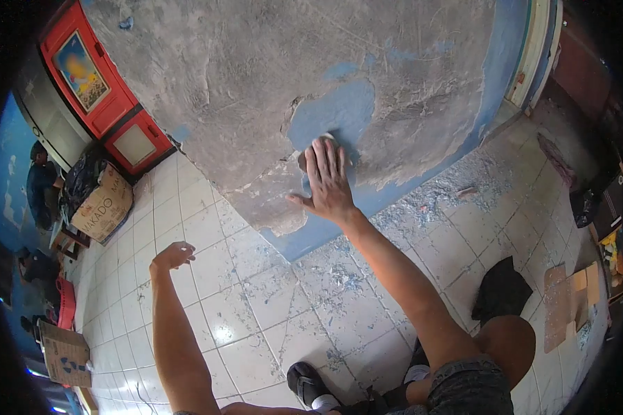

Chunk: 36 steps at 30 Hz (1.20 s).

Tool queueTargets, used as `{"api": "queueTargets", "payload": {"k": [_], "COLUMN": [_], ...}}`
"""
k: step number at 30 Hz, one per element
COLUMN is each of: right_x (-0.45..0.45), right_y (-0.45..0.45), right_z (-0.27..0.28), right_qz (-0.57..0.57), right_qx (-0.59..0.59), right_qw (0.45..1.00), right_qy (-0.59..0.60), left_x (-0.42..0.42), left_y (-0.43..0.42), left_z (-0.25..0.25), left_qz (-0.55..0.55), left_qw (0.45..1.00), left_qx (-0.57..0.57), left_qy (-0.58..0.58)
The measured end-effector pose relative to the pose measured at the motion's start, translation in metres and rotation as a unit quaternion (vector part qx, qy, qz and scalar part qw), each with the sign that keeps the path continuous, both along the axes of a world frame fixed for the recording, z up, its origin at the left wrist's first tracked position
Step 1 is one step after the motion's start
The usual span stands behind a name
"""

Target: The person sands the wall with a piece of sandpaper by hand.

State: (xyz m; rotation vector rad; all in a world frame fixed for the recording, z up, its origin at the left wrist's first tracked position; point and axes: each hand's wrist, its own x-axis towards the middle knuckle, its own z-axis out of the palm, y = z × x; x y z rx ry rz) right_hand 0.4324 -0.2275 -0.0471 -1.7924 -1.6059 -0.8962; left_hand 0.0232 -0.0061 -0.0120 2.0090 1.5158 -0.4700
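Note:
My right hand (331, 190) lies against the wall (242, 90), fingers stretched out over a small rounded grey pad (302, 161) with a pale edge. The palm and fingers hide most of this pad, so its exact kind cannot be made out. Around it, a blue paint patch (342, 104) remains on the rough grey plaster, with chipped edges. Off to the left, my left hand (173, 256) hangs in the air above the floor, its fingers loosely bent and apart, holding nothing.
Blue and grey paint flakes (422, 214) litter the white tiled floor (235, 339) along the wall's foot. A black cloth (502, 290) and cardboard pieces (567, 297) lie at right. Cardboard boxes (104, 207) and a red door (90, 76) stand left, near another person (41, 187).

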Motion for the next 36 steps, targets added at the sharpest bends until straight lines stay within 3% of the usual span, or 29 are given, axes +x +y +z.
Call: {"api": "queueTargets", "payload": {"k": [10, 14, 20, 23, 27, 30, 36], "right_x": [-0.017, -0.013, -0.012, -0.013, -0.018, -0.019, -0.022], "right_y": [0.005, 0.005, 0.005, 0.004, 0.003, 0.005, 0.000], "right_z": [0.076, 0.061, -0.022, 0.001, 0.082, 0.088, -0.006], "right_qz": [0.023, 0.016, 0.008, -0.001, 0.017, 0.012, 0.015], "right_qx": [0.062, 0.060, 0.034, 0.054, 0.106, 0.109, 0.055], "right_qw": [0.996, 0.997, 0.999, 0.997, 0.989, 0.989, 0.995], "right_qy": [0.057, 0.043, 0.040, 0.053, 0.099, 0.101, 0.086], "left_x": [0.007, 0.003, -0.014, -0.020, -0.044, -0.052, -0.058], "left_y": [0.006, -0.002, -0.013, -0.018, -0.020, -0.023, -0.027], "left_z": [-0.008, -0.003, 0.019, 0.031, 0.029, 0.030, 0.039], "left_qz": [-0.010, 0.004, 0.014, 0.010, 0.025, 0.039, 0.045], "left_qw": [1.000, 1.000, 1.000, 1.000, 0.999, 0.999, 0.999], "left_qx": [-0.014, -0.010, 0.011, 0.028, 0.019, 0.015, 0.006], "left_qy": [0.004, 0.002, -0.018, -0.010, -0.005, -0.001, -0.002]}}
